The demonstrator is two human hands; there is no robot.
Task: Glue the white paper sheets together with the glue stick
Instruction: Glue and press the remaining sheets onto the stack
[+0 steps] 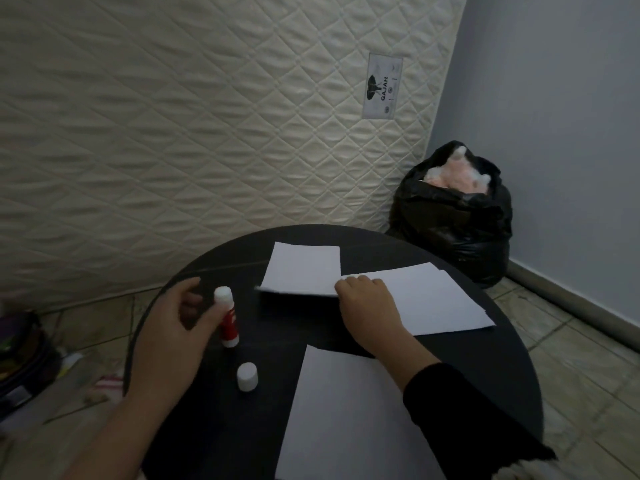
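Note:
A red and white glue stick (228,320) stands upright and uncapped on the round black table (485,368). My left hand (173,334) is beside it, thumb against its body, fingers loosely curved. The white cap (247,376) stands alone in front of the stick. My right hand (367,306) grips the near edge of a white sheet (301,268) at the table's back, lifting that edge slightly. To the right lies a second white sheet (436,299), with another edge showing beneath it. A larger white sheet (346,420) lies close to me.
A quilted mattress (173,133) leans upright behind the table. A full black rubbish bag (453,216) stands in the corner at the right by the blue wall. Clutter lies on the tiled floor at the left (24,351).

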